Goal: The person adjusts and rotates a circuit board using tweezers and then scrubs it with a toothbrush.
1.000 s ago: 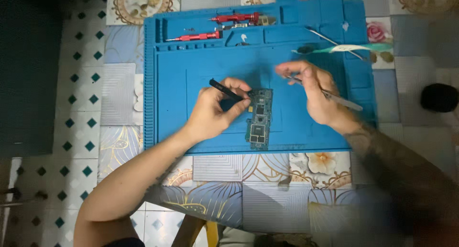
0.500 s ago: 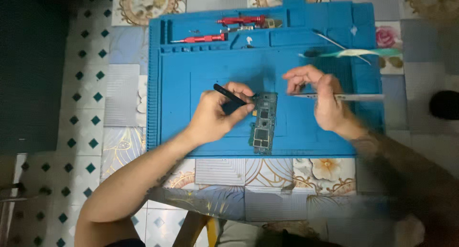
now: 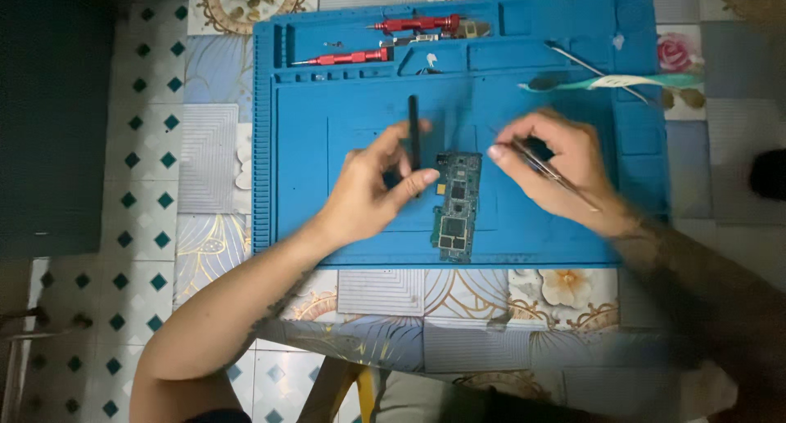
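The narrow green circuit board [image 3: 455, 203] lies at frame centre on our blue silicone mat [image 3: 327, 144]. Our left hand [image 3: 372, 190] pinches a black pry stick [image 3: 414, 136] beside it; our right hand [image 3: 557, 165] grips thin metal tweezers [image 3: 553, 176]. We seem between probes; next calls for steady tip placement.

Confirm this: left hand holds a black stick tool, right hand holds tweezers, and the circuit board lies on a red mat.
Not quite: the mat is blue, as the head view shows. The left hand holds the black stick tool, the right hand holds tweezers, and the circuit board lies between them.
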